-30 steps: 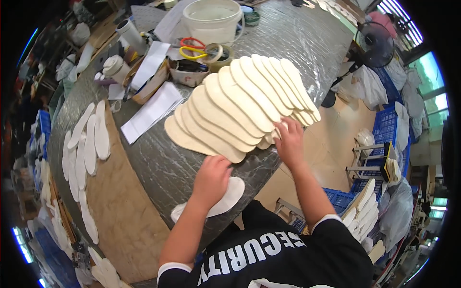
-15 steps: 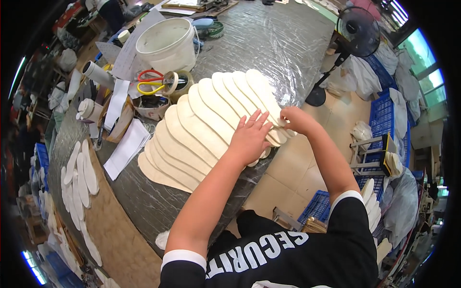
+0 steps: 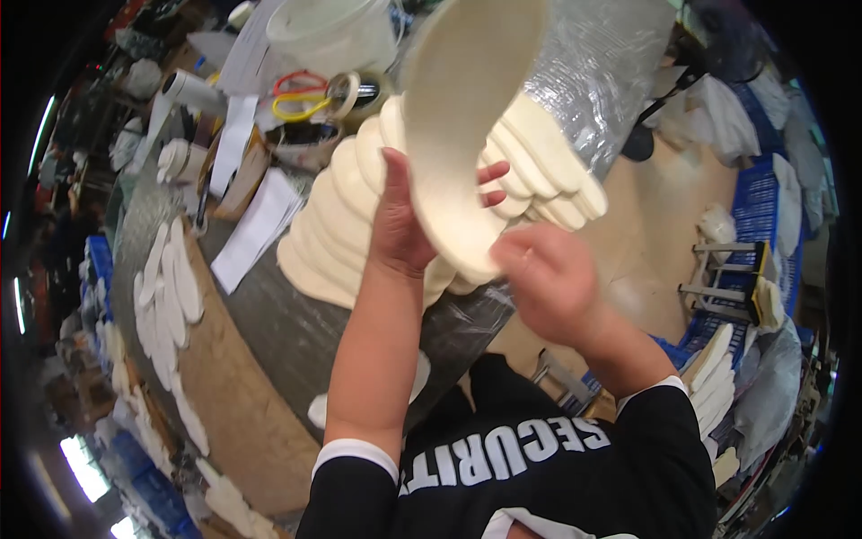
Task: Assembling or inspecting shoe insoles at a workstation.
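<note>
And here I'm holding a cream insole (image 3: 467, 99) up in my left hand (image 3: 401, 235), the thumb standing along its left edge, the palm sitting behind it and two fingertips poking out past its right edge. The insole is rising above that hand, tilting a little, its far end running out of view at the top. My right hand (image 3: 552, 283) is curling in at the insole's lower right edge, the fingers bunching; it's blurring, so I can't tell whether it's pinching the edge or only brushing it.

Just beyond my left hand, a fan of cream insoles (image 3: 328, 235) is spreading over the dark counter (image 3: 280, 334), each one overlapping its neighbour. Farther ahead of that hand, red-and-yellow-handled scissors (image 3: 294, 119) are lying in front of a white bucket (image 3: 328, 40). Out to its left, white papers (image 3: 258, 238) are resting, and beyond them slim white insoles (image 3: 166, 296) are lying along the edge of a brown board (image 3: 238, 368). Well to the right of my right hand, a step stool (image 3: 727, 283) is standing by a blue crate (image 3: 750, 211).
</note>
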